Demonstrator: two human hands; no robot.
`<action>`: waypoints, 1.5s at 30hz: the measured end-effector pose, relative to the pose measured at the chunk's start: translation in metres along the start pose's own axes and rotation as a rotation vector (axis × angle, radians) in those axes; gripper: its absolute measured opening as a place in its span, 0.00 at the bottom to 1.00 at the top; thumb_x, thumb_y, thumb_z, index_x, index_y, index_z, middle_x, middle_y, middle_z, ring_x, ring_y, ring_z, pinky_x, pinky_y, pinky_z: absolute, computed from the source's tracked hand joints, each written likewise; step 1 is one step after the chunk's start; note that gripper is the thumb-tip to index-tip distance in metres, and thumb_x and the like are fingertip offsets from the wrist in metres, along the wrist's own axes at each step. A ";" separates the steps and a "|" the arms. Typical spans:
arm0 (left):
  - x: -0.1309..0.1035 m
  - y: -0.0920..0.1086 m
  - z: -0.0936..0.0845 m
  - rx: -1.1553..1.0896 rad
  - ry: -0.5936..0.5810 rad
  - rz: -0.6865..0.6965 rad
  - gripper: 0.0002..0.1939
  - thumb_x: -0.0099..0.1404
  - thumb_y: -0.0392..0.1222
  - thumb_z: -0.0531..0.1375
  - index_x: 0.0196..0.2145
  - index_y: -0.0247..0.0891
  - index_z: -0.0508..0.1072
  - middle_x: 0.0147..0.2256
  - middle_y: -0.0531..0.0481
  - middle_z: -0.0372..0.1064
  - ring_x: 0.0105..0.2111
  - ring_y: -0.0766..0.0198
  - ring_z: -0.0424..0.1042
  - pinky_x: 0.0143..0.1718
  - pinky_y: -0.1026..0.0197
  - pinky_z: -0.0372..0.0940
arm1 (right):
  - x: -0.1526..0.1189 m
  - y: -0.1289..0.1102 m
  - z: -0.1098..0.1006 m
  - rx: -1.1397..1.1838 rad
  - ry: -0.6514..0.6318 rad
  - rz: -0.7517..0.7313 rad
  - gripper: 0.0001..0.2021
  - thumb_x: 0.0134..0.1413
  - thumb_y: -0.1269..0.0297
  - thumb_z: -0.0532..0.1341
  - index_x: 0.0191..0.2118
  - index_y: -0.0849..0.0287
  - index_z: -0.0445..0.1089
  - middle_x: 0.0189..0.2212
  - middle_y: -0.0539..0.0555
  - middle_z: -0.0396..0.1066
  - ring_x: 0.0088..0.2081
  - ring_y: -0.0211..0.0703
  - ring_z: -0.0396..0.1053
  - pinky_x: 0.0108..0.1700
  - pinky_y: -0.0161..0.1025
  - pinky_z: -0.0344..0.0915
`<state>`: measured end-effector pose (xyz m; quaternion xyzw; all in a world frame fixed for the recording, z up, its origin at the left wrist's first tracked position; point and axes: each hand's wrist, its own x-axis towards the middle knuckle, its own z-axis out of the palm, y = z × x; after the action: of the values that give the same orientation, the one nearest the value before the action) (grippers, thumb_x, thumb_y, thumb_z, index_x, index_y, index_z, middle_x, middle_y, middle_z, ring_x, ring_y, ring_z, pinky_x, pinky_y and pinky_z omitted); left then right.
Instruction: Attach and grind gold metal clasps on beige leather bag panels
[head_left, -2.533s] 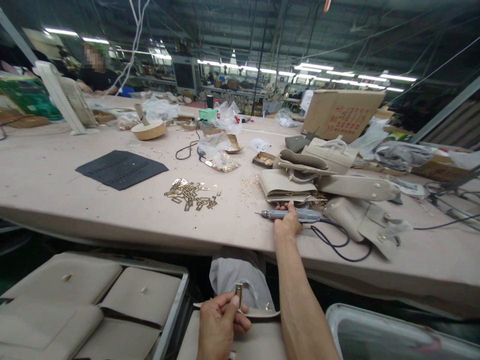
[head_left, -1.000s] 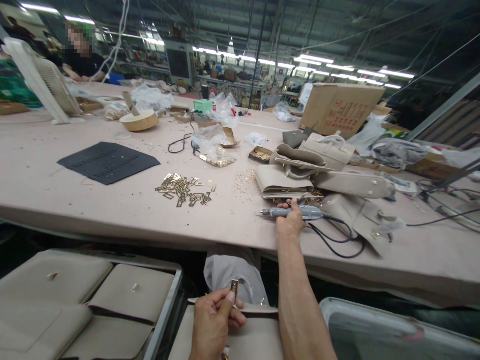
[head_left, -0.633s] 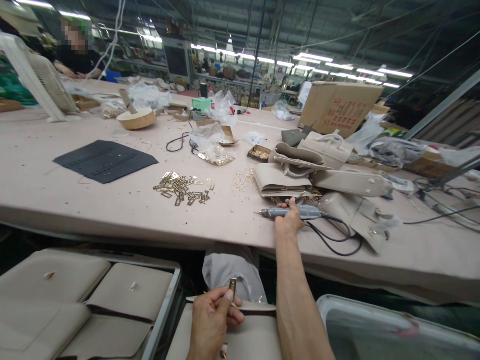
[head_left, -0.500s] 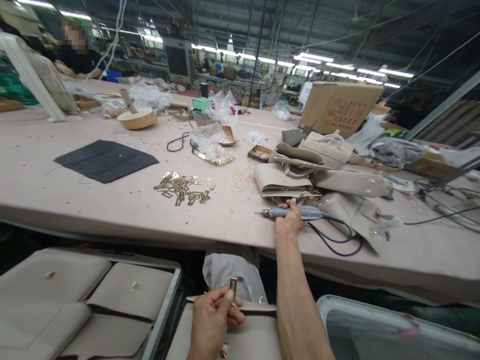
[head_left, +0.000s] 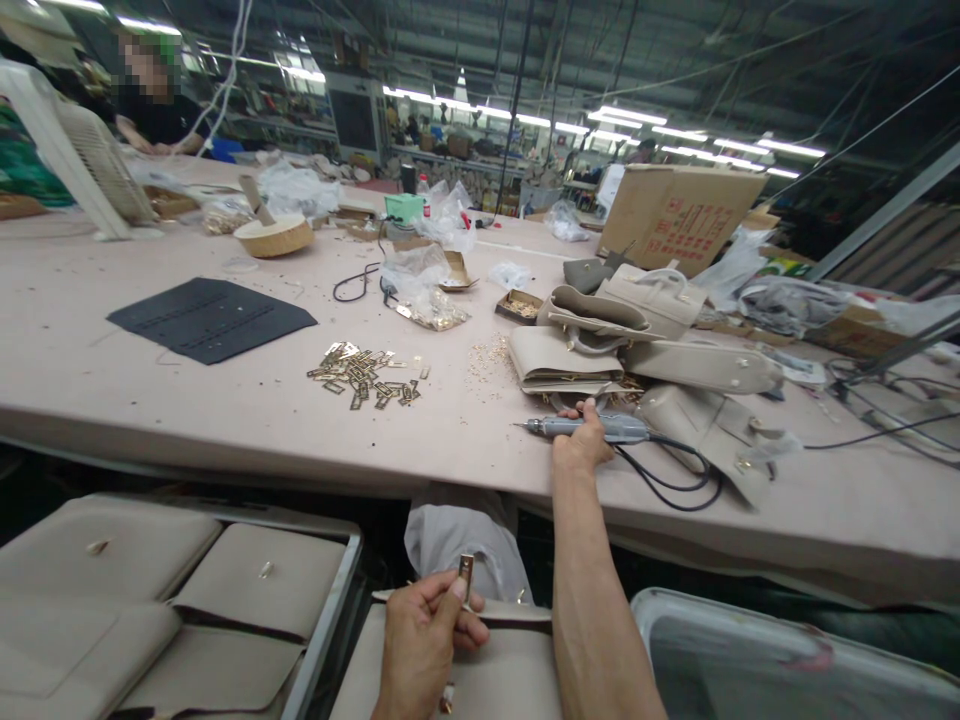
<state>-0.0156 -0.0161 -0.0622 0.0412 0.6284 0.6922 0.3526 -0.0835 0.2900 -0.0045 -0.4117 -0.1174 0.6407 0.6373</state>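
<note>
My left hand (head_left: 427, 630) pinches a small gold metal plate (head_left: 466, 572) upright between thumb and fingers. It is held over a beige bag piece (head_left: 510, 670) on my lap. On the table's front part, my right hand (head_left: 585, 437) is wrapped round a grey electric screwdriver (head_left: 551, 427), whose tip points left and whose black cord (head_left: 679, 500) loops to the right. Left of it lies a heap of gold metal plates (head_left: 360, 375). Tiny screws (head_left: 489, 358) are scattered between the heap and the stacked beige bags (head_left: 566, 362).
A dark sheet (head_left: 210, 320) lies at left on the table (head_left: 225, 400). Below stand a crate (head_left: 345, 580) of beige bag pieces and, at right, a grey bin (head_left: 652, 610). A carton (head_left: 675, 215) is behind the bags. A co-worker (head_left: 157, 115) sits far left beyond a fan (head_left: 97, 160).
Almost nothing differs. The screwdriver and my right hand have shifted very slightly to the right; my left hand still holds the plate in the same place.
</note>
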 end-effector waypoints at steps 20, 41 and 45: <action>0.001 -0.002 -0.002 0.001 0.008 -0.001 0.29 0.59 0.65 0.67 0.30 0.30 0.80 0.21 0.41 0.76 0.19 0.61 0.73 0.21 0.66 0.68 | -0.003 0.006 0.004 -0.043 -0.053 0.050 0.14 0.56 0.74 0.68 0.35 0.58 0.59 0.30 0.47 0.71 0.20 0.30 0.62 0.21 0.30 0.69; -0.003 0.001 -0.001 -0.017 -0.002 0.006 0.25 0.62 0.61 0.66 0.30 0.31 0.80 0.20 0.43 0.76 0.19 0.63 0.73 0.22 0.67 0.67 | 0.000 0.008 0.004 -0.013 -0.045 0.047 0.12 0.57 0.74 0.68 0.35 0.60 0.62 0.30 0.49 0.72 0.21 0.31 0.63 0.20 0.32 0.68; -0.001 -0.001 -0.002 -0.012 0.002 0.004 0.26 0.62 0.61 0.66 0.30 0.30 0.80 0.20 0.42 0.77 0.19 0.63 0.73 0.22 0.68 0.67 | 0.002 0.009 0.004 -0.014 -0.047 0.048 0.12 0.56 0.74 0.68 0.34 0.60 0.62 0.30 0.49 0.72 0.21 0.31 0.63 0.20 0.31 0.68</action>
<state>-0.0150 -0.0183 -0.0628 0.0398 0.6244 0.6968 0.3507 -0.0923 0.2915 -0.0084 -0.4036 -0.1268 0.6645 0.6160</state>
